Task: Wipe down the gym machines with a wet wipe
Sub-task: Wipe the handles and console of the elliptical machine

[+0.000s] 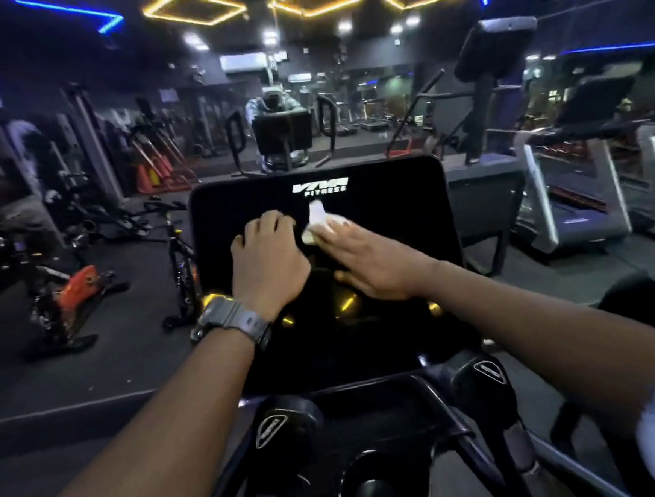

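- The right hand lies flat with straight fingers on the black console screen of the gym machine, pressing a crumpled white wet wipe against the glass under its fingertips.
- The wipe sits in the upper middle of the screen, just below the white "VIVA FITNESS" logo.
- The left hand rests on the screen just left of the wipe, fingers curled under; whether it holds anything cannot be told.
- A dark wristwatch is on the left wrist.
- Near the viewer, below the screen, two black handle ends stand left and right.
- Exercise bikes stand on the floor at left; treadmills at far right.
- Yellow hexagonal lights glow on the ceiling.
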